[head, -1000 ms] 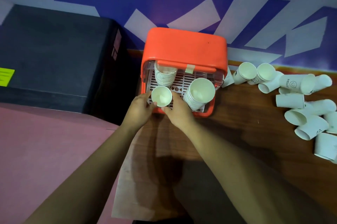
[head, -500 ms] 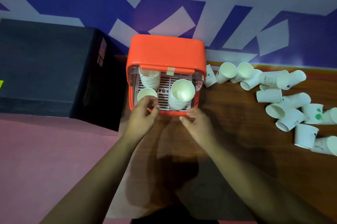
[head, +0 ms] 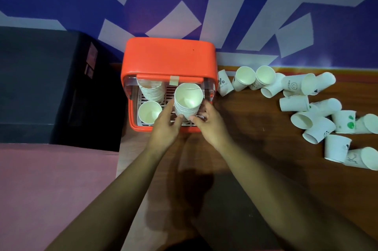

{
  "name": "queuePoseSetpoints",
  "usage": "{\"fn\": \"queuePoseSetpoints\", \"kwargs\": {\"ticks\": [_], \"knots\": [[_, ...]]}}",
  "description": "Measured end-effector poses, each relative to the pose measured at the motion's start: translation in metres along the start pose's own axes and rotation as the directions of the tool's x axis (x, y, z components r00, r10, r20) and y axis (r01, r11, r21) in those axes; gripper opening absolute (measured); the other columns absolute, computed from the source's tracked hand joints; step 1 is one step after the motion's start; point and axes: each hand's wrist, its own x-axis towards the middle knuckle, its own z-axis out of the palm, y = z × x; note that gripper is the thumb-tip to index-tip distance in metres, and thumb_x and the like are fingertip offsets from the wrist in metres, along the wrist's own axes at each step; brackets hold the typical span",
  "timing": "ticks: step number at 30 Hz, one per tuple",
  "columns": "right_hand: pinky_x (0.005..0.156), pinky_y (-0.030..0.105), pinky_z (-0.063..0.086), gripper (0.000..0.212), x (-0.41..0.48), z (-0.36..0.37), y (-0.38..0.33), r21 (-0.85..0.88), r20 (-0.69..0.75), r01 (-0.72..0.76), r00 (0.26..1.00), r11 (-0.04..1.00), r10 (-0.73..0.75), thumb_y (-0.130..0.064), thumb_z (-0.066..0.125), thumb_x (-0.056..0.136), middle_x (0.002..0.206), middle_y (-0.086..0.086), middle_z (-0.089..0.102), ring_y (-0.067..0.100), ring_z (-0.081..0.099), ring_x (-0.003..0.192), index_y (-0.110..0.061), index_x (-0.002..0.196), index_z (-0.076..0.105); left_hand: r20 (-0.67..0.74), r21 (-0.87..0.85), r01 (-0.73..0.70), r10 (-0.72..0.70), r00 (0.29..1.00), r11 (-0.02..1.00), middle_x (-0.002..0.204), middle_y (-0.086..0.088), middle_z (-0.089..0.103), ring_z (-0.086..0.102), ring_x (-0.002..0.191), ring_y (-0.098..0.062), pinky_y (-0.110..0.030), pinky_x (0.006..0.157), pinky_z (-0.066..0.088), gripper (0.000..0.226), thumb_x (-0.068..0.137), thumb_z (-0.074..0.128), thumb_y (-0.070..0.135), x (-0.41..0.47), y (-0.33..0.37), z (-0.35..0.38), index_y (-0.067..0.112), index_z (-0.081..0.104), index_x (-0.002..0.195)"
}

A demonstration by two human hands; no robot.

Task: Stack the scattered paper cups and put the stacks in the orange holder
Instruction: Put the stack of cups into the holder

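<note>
The orange holder [head: 168, 57] stands against the wall with its front open. Inside it are a tall stack of paper cups [head: 188, 99] at the front right, a short cup stack [head: 149, 112] at the front left and another stack [head: 151, 91] at the back left. My left hand [head: 166, 126] and my right hand [head: 206, 122] both hold the base of the tall front-right stack, one on each side. Several loose paper cups [head: 306, 103] lie scattered on the wooden table [head: 255, 148] to the right.
A large black box [head: 47, 83] sits left of the holder. A pink surface [head: 51, 189] lies at the lower left. The blue and white patterned wall [head: 184, 5] runs behind everything.
My left hand let go of the short front-left cup stack and moved right. Both hands now hold the tall stack at the front right of the holder.
</note>
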Motion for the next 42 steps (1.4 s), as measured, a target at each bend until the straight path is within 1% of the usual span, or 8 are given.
{"fn": "queuePoseSetpoints", "kwargs": {"ticks": [2, 5, 8, 14, 25, 31, 37, 42], "knots": [[0.094, 0.033, 0.054, 0.06, 0.006, 0.0, 0.0, 0.025, -0.009, -0.008, 1.0, 1.0, 0.008, -0.016, 0.072, 0.083, 0.124, -0.009, 0.064, 0.008, 0.063, 0.11, -0.028, 0.138, 0.049, -0.011, -0.026, -0.001, 0.0, 1.0, 1.0, 0.13, 0.01, 0.065, 0.063, 0.114, -0.005, -0.023, 0.095, 0.05, 0.049, 0.099, 0.055, 0.015, 0.006, 0.003, 0.001, 0.028, 0.047, 0.146], [0.096, 0.038, 0.054, 0.059, 0.016, 0.002, -0.004, 0.053, -0.02, -0.013, 1.0, 0.999, 0.014, -0.023, 0.071, 0.082, 0.125, -0.007, 0.065, 0.008, 0.063, 0.111, -0.029, 0.137, 0.05, -0.035, -0.055, -0.003, 0.001, 0.999, 0.999, 0.124, 0.011, 0.066, 0.063, 0.097, 0.005, -0.006, 0.081, 0.045, 0.046, 0.101, 0.053, 0.012, 0.015, 0.011, 0.001, 0.025, 0.049, 0.145], [0.1, 0.039, 0.052, 0.058, 0.024, 0.002, -0.004, 0.07, -0.023, -0.013, 1.0, 0.997, 0.015, -0.022, 0.071, 0.083, 0.127, -0.006, 0.064, 0.008, 0.062, 0.114, -0.028, 0.137, 0.049, -0.045, -0.089, 0.012, -0.016, 0.999, 0.996, 0.122, 0.01, 0.067, 0.062, 0.082, 0.002, -0.009, 0.073, 0.046, 0.045, 0.101, 0.052, 0.014, 0.022, 0.013, 0.002, 0.029, 0.048, 0.144], [0.102, 0.041, 0.05, 0.065, 0.025, 0.005, 0.003, 0.091, -0.009, -0.014, 1.0, 0.996, 0.015, -0.03, 0.069, 0.079, 0.131, -0.007, 0.062, 0.009, 0.06, 0.119, -0.03, 0.139, 0.047, -0.07, -0.115, -0.016, 0.008, 0.997, 0.993, 0.138, 0.009, 0.06, 0.059, 0.125, -0.017, -0.042, 0.102, 0.051, 0.048, 0.098, 0.052, 0.025, 0.019, 0.001, 0.008, 0.028, 0.046, 0.146], [0.102, 0.041, 0.05, 0.065, 0.015, 0.01, 0.011, 0.132, -0.035, 0.002, 0.999, 0.991, 0.002, -0.018, 0.07, 0.085, 0.131, -0.005, 0.061, 0.009, 0.058, 0.12, -0.027, 0.143, 0.043, -0.124, -0.2, 0.02, -0.046, 0.991, 0.98, 0.131, 0.007, 0.061, 0.058, 0.122, -0.012, -0.035, 0.102, 0.05, 0.045, 0.096, 0.057, 0.006, 0.011, 0.002, 0.015, 0.022, 0.05, 0.138], [0.104, 0.041, 0.048, 0.065, 0.008, 0.012, 0.018, 0.199, -0.042, 0.016, 0.999, 0.98, -0.008, -0.007, 0.068, 0.084, 0.129, -0.004, 0.062, 0.01, 0.059, 0.119, -0.024, 0.142, 0.043, -0.121, -0.277, 0.007, -0.042, 0.992, 0.961, 0.126, 0.018, 0.061, 0.059, 0.119, -0.009, -0.017, 0.095, 0.046, 0.043, 0.097, 0.055, -0.001, 0.0, 0.007, 0.02, 0.019, 0.052, 0.135], [0.103, 0.037, 0.048, 0.062, 0.018, 0.013, 0.013, 0.228, -0.058, 0.029, 0.998, 0.973, -0.016, -0.004, 0.066, 0.086, 0.129, -0.003, 0.062, 0.009, 0.06, 0.119, -0.025, 0.14, 0.044, -0.124, -0.27, 0.02, -0.055, 0.991, 0.963, 0.133, 0.006, 0.062, 0.057, 0.126, -0.014, -0.044, 0.109, 0.046, 0.042, 0.097, 0.056, 0.004, 0.011, 0.01, 0.019, 0.02, 0.053, 0.135], [0.101, 0.039, 0.051, 0.059, 0.027, 0.017, 0.011, 0.211, -0.067, 0.007, 0.998, 0.977, 0.007, -0.008, 0.066, 0.089, 0.125, -0.001, 0.064, 0.011, 0.061, 0.116, -0.023, 0.142, 0.044, -0.133, -0.256, 0.04, -0.076, 0.988, 0.966, 0.134, 0.01, 0.06, 0.055, 0.126, -0.016, -0.047, 0.111, 0.043, 0.047, 0.096, 0.052, 0.008, 0.018, 0.013, 0.02, 0.026, 0.05, 0.139]]}}
